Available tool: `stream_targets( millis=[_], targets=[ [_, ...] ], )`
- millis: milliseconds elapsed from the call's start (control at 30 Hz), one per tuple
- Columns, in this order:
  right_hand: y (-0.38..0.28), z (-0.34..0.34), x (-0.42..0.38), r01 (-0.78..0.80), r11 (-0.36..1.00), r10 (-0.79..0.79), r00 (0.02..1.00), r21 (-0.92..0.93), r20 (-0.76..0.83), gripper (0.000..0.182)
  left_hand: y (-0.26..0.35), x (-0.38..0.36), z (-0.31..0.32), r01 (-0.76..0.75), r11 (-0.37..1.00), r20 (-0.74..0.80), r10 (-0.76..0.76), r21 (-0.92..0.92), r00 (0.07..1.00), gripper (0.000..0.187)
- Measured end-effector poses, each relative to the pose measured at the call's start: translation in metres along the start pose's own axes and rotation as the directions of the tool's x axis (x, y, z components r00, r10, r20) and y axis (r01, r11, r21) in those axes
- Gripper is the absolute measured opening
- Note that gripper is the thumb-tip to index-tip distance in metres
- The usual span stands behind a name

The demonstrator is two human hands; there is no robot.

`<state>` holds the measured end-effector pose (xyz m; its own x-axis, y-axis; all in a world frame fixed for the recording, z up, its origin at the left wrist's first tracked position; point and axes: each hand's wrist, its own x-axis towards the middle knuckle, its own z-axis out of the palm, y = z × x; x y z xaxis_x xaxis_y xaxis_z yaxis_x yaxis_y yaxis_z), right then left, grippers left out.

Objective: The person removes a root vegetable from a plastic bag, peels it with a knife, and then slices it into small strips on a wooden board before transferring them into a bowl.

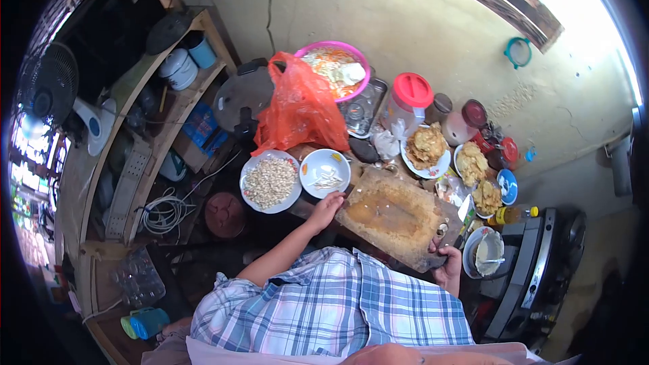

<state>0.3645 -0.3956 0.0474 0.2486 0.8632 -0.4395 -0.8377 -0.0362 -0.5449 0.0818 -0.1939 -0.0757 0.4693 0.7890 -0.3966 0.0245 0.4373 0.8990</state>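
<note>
A worn wooden cutting board (385,215) lies tilted in front of me, its middle stained brown. My left hand (327,211) is closed on its left edge. At its lower right corner my right hand (446,267) is closed around the edge, partly hidden by the board. Just past the left hand is a white bowl (326,166) with a few pale strips inside. Beside that bowl sits a plate of chopped pale pieces (270,183). A pale knife-like blade (465,208) shows at the board's right edge.
Behind stand a red plastic bag (301,109), a pink basin of shredded vegetables (365,78) and a red-lidded jug (410,98). Plates of fried food (426,147) sit to the right. A batter bowl (483,251), an oil bottle (516,215) and a stove (534,277) are near my right hand.
</note>
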Motion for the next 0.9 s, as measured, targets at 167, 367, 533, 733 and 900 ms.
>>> stream_targets(
  millis=[167,367,533,733,900],
  targets=[
    [0.011,-0.045,-0.018,0.0,0.999,-0.002,0.996,-0.033,-0.084,0.042,-0.022,0.008,0.039,0.122,0.992,0.171,-0.124,0.021,0.977,0.039],
    [0.042,-0.111,0.001,-0.07,0.986,0.028,0.966,-0.154,-0.258,0.039,-0.062,0.005,0.034,0.185,0.982,0.03,-0.186,0.029,0.982,0.042],
    [0.046,-0.095,0.01,-0.044,0.961,-0.035,0.96,-0.272,-0.279,0.036,-0.06,-0.007,0.02,0.255,0.965,-0.113,-0.246,0.066,0.963,0.047],
    [0.059,-0.08,0.011,-0.087,0.899,-0.088,0.924,-0.429,-0.373,0.026,-0.064,-0.009,0.005,0.222,0.972,-0.146,-0.21,0.076,0.967,0.048],
    [0.088,-0.106,0.022,-0.134,0.861,-0.062,0.93,-0.491,-0.363,0.029,-0.065,-0.006,0.0,0.24,0.956,-0.235,-0.197,0.17,0.952,0.045]
  ],
)
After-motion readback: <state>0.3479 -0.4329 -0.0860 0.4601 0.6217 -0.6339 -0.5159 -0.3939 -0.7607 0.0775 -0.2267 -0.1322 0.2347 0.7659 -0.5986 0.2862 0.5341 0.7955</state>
